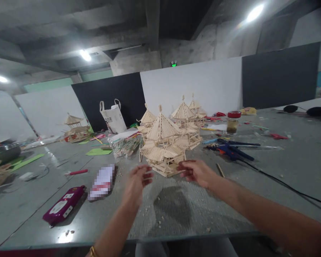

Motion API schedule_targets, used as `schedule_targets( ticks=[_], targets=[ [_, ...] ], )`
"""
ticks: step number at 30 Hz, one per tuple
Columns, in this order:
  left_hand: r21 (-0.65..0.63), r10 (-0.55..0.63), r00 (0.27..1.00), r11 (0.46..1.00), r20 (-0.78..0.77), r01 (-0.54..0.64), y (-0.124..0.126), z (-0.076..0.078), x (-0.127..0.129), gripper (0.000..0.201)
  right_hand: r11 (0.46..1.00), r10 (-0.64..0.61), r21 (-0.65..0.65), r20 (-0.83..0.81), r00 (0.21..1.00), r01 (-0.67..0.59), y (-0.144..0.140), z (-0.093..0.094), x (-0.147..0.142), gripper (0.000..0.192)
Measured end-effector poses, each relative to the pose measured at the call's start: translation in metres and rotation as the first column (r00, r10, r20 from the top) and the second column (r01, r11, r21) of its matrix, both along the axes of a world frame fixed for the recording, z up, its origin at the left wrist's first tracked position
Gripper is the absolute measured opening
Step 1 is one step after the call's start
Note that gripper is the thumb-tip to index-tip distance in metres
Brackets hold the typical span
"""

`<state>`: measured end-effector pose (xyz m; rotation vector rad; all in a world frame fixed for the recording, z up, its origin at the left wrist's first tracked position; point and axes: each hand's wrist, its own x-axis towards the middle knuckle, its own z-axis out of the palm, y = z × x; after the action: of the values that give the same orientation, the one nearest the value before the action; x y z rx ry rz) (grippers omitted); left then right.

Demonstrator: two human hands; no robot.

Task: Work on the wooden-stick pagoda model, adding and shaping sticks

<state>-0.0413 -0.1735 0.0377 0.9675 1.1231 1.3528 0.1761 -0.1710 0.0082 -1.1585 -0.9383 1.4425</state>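
Note:
A model pavilion (162, 132) built of thin pale wooden sticks stands upright on the table in front of me, with a pointed upper roof and a wider lower roof. My left hand (139, 178) is at the left of its base, fingers loosely curved and apart, somewhat blurred, holding nothing I can see. At the base's right corner is my right hand (194, 172), also with spread, bent fingers. Its fingertips overlap the base edge; whether they touch it I cannot tell. More stick pavilions, including one with a conical roof (183, 110), stand close behind.
To the right lie a blue glue gun (231, 151) with a black cable and a lidded jar (232, 123). On the left are a purple pouch-like pack (64, 205), a red pen (77, 172) and a bag of sticks (126, 145). A white tote (113, 119) stands farther back.

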Motion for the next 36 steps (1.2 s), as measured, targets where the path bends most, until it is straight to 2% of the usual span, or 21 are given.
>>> schedule_targets(
  ticks=[2, 4, 7, 9, 11, 14, 16, 21, 25, 26, 28, 31, 32, 34, 36],
  targets=[
    [-0.101, -0.097, 0.994, 0.99, 0.052, 0.102, -0.022, -0.008, 0.019, 0.011, 0.995, -0.09, 0.056, 0.211, 0.973, 0.08, -0.009, -0.001, 0.023, 0.01],
    [-0.145, -0.183, 0.976, 0.969, 0.114, 0.199, -0.034, -0.011, 0.042, 0.014, 0.976, -0.208, 0.138, 0.395, 0.895, 0.166, -0.01, -0.003, 0.053, 0.011],
    [-0.165, -0.232, 0.958, 0.951, 0.169, 0.26, -0.034, -0.015, 0.076, 0.016, 0.948, -0.317, 0.221, 0.577, 0.753, 0.229, -0.001, -0.008, 0.095, 0.01],
    [-0.175, -0.227, 0.955, 0.95, 0.189, 0.261, -0.029, -0.019, 0.092, 0.017, 0.955, -0.296, 0.218, 0.65, 0.7, 0.203, 0.008, -0.013, 0.106, 0.009],
    [-0.176, -0.205, 0.958, 0.954, 0.202, 0.241, -0.024, -0.023, 0.102, 0.019, 0.975, -0.222, 0.181, 0.684, 0.695, 0.133, 0.014, -0.019, 0.101, 0.011],
    [-0.165, -0.152, 0.966, 0.968, 0.208, 0.188, -0.02, -0.028, 0.108, 0.022, 0.992, -0.109, 0.126, 0.671, 0.733, 0.032, 0.02, -0.027, 0.073, 0.017],
    [-0.154, -0.122, 0.971, 0.976, 0.206, 0.155, -0.018, -0.029, 0.109, 0.021, 0.994, -0.082, 0.111, 0.648, 0.758, 0.013, 0.023, -0.028, 0.053, 0.017],
    [-0.138, -0.11, 0.975, 0.981, 0.195, 0.139, -0.011, -0.024, 0.11, 0.019, 0.998, -0.011, 0.054, 0.62, 0.785, -0.029, 0.014, -0.014, 0.019, 0.022],
    [-0.11, -0.114, 0.974, 0.984, 0.198, 0.137, -0.003, -0.018, 0.106, 0.011, 0.991, 0.094, 0.01, 0.674, 0.732, -0.136, -0.003, 0.003, 0.003, 0.023],
    [-0.103, -0.114, 0.973, 0.985, 0.202, 0.136, -0.001, -0.018, 0.104, 0.009, 0.988, 0.098, 0.015, 0.708, 0.699, -0.154, -0.006, 0.007, 0.006, 0.022],
    [-0.095, -0.11, 0.972, 0.987, 0.206, 0.131, 0.001, -0.017, 0.101, 0.008, 0.991, 0.031, 0.052, 0.804, 0.593, -0.123, -0.009, 0.015, 0.026, 0.019],
    [-0.105, -0.099, 0.974, 0.987, 0.202, 0.122, -0.001, -0.017, 0.097, 0.005, 0.985, -0.172, 0.156, 0.929, 0.327, 0.075, -0.003, 0.025, 0.091, 0.017],
    [-0.113, -0.096, 0.975, 0.986, 0.199, 0.12, -0.003, -0.017, 0.096, 0.004, 0.974, -0.205, 0.175, 0.951, 0.232, 0.145, 0.001, 0.026, 0.116, 0.017],
    [-0.125, -0.094, 0.976, 0.985, 0.197, 0.12, -0.009, -0.018, 0.095, 0.006, 0.962, -0.174, 0.149, 0.98, 0.092, 0.231, 0.013, 0.024, 0.161, 0.02],
    [-0.132, -0.097, 0.975, 0.983, 0.198, 0.124, -0.015, -0.019, 0.096, 0.011, 0.962, -0.129, 0.123, 0.992, 0.012, 0.243, 0.025, 0.015, 0.19, 0.027]
  ],
)
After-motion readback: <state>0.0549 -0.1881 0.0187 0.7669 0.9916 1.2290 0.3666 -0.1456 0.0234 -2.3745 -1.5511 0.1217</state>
